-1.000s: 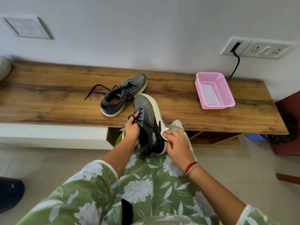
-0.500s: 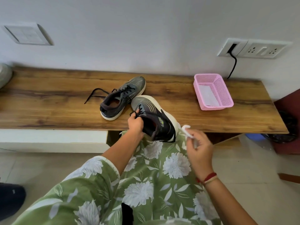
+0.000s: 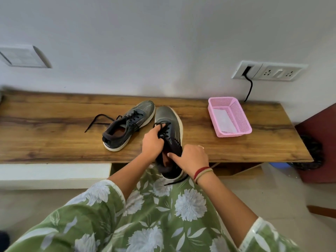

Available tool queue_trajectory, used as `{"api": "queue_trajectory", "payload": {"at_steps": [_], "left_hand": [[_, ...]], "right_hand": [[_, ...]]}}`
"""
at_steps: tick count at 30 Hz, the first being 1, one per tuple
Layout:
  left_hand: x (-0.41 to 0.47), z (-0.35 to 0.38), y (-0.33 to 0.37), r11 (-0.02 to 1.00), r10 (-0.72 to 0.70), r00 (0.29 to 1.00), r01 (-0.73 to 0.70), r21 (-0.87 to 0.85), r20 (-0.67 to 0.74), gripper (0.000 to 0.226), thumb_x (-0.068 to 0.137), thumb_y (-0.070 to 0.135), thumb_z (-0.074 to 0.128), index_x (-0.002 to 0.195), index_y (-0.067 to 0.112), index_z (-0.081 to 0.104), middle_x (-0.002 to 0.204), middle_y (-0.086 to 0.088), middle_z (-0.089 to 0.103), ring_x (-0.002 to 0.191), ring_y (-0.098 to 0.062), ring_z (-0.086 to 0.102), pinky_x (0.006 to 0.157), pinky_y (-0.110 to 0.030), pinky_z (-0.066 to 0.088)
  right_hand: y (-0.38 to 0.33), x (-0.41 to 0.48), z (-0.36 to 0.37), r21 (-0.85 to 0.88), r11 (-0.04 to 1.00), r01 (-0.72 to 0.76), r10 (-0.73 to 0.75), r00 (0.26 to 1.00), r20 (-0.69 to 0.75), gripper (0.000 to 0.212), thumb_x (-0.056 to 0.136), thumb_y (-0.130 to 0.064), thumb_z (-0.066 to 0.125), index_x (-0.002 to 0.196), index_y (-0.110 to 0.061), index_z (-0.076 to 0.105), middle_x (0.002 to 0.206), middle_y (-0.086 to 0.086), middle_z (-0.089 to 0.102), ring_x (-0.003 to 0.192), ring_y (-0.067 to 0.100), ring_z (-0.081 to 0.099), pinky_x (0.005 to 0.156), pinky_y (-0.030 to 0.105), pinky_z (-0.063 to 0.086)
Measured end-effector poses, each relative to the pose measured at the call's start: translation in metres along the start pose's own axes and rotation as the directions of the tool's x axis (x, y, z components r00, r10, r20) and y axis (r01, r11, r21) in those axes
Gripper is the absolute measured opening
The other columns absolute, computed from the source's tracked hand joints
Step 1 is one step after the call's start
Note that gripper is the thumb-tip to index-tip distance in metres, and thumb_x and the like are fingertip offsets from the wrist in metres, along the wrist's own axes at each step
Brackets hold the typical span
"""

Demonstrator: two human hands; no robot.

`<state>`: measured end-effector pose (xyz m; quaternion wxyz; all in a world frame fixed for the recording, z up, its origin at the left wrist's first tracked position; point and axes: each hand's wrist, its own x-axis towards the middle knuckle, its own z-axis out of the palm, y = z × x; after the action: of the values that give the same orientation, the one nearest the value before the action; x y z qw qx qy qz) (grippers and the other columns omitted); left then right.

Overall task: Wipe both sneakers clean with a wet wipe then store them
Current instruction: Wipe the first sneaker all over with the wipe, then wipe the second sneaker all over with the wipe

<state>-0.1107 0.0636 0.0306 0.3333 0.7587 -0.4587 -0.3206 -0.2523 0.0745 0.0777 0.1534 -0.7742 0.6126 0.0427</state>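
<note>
Sneaker (image 3: 168, 122) half over the desk's (image 3: 54, 128) front edge, laces clenched in the left grip (image 3: 152, 142), heel collar pinched by the right grip (image 3: 190, 159), no wipe visible; second sneaker (image 3: 127, 126) beside it, so wiping seems unfinished, storing not begun.

Grey white-soled lace-up sneaker (image 3: 127, 128) stood on bench (image 3: 54, 139), laces loose; matching second sneaker (image 3: 168, 120) sat beside it, heel overhanging edge.
</note>
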Motion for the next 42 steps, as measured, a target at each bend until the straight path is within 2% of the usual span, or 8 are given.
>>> {"api": "queue_trajectory", "payload": {"at_steps": [7, 13, 17, 24, 30, 33, 36, 42], "left_hand": [[0.025, 0.005, 0.010, 0.997, 0.075, 0.997, -0.075, 0.001, 0.016, 0.069, 0.080, 0.001, 0.048, 0.141, 0.021, 0.025, 0.095, -0.011, 0.066, 0.083, -0.030, 0.063, 0.065, -0.037, 0.052], [0.044, 0.016, 0.010, 0.997, 0.048, 0.996, -0.053, 0.061, 0.079, 0.050, 0.091, 0.020, 0.059, 0.137, 0.015, 0.039, 0.123, -0.011, 0.061, 0.111, -0.029, 0.058, 0.088, -0.035, 0.047], [0.049, 0.026, 0.012, 0.985, 0.111, 0.961, -0.141, 0.104, 0.255, 0.068, 0.088, 0.009, 0.060, 0.146, 0.015, 0.026, 0.136, -0.013, 0.052, 0.122, -0.030, 0.051, 0.097, -0.034, 0.041], [0.056, 0.040, 0.013, 0.999, 0.031, 0.903, -0.024, -0.021, 0.429, 0.089, 0.084, -0.006, 0.053, 0.152, 0.024, 0.005, 0.133, -0.011, 0.049, 0.114, -0.025, 0.053, 0.088, -0.029, 0.046], [0.043, 0.001, 0.002, 0.995, 0.090, 0.984, -0.094, 0.021, 0.152, 0.059, 0.089, 0.009, 0.060, 0.142, 0.019, 0.037, 0.136, -0.004, 0.051, 0.112, -0.013, 0.056, 0.091, -0.018, 0.042], [0.042, -0.034, -0.018, 0.987, 0.142, 0.988, -0.136, 0.088, -0.063, 0.049, 0.089, 0.014, 0.061, 0.135, 0.017, 0.045, 0.131, -0.002, 0.054, 0.116, -0.013, 0.053, 0.097, -0.023, 0.041], [0.047, -0.070, -0.045, 0.966, 0.185, 0.962, -0.140, 0.219, -0.200, 0.038, 0.088, 0.008, 0.055, 0.126, 0.014, 0.052, 0.121, -0.009, 0.055, 0.116, -0.024, 0.049, 0.097, -0.035, 0.041], [0.061, -0.104, -0.077, 0.878, 0.105, 0.991, -0.050, 0.476, -0.088, 0.033, 0.086, -0.002, 0.047, 0.109, 0.017, 0.061, 0.101, -0.006, 0.064, 0.087, -0.026, 0.058, 0.062, -0.034, 0.046]], "right_hand": [[-0.002, 0.026, 0.018, 0.012, 1.000, 0.019, -0.018, 0.998, -0.067, 0.041, 0.090, -0.043, 0.043, 0.087, -0.008, 0.064, 0.092, 0.012, 0.066, 0.096, 0.031, 0.057, 0.071, 0.034, 0.044], [0.010, 0.065, 0.018, 0.043, 0.998, -0.041, 0.047, 0.987, -0.153, 0.039, 0.091, -0.036, 0.040, 0.090, -0.006, 0.066, 0.093, 0.015, 0.066, 0.097, 0.032, 0.056, 0.073, 0.034, 0.045], [0.028, 0.086, 0.020, 0.037, 0.996, -0.084, 0.088, 0.987, -0.134, 0.040, 0.092, -0.034, 0.041, 0.093, -0.003, 0.066, 0.098, 0.019, 0.065, 0.099, 0.035, 0.055, 0.076, 0.035, 0.045], [0.059, 0.107, 0.029, -0.097, 0.992, -0.080, 0.072, 0.994, -0.086, 0.045, 0.097, -0.037, 0.037, 0.096, -0.002, 0.065, 0.100, 0.019, 0.065, 0.097, 0.035, 0.057, 0.081, 0.037, 0.043], [0.064, 0.108, 0.004, -0.063, 0.993, -0.096, 0.080, 0.971, -0.227, 0.050, 0.093, -0.053, 0.042, 0.094, -0.007, 0.062, 0.093, 0.011, 0.061, 0.089, 0.028, 0.055, 0.077, 0.036, 0.043], [0.051, 0.107, -0.013, 0.215, 0.977, 0.012, 0.050, 0.959, -0.280, 0.029, 0.091, -0.043, 0.052, 0.093, -0.014, 0.057, 0.091, 0.003, 0.056, 0.083, 0.020, 0.049, 0.072, 0.031, 0.042], [0.023, 0.102, -0.020, 0.613, 0.789, 0.038, 0.046, 0.992, -0.121, 0.018, 0.090, -0.037, 0.056, 0.095, -0.019, 0.058, 0.099, -0.002, 0.058, 0.092, 0.015, 0.053, 0.072, 0.029, 0.044], [-0.026, 0.072, 0.022, 0.563, 0.783, 0.264, -0.235, 0.964, -0.126, 0.018, 0.093, -0.020, 0.053, 0.111, -0.019, 0.055, 0.108, -0.006, 0.056, 0.098, 0.009, 0.053, 0.084, 0.025, 0.042]]}}
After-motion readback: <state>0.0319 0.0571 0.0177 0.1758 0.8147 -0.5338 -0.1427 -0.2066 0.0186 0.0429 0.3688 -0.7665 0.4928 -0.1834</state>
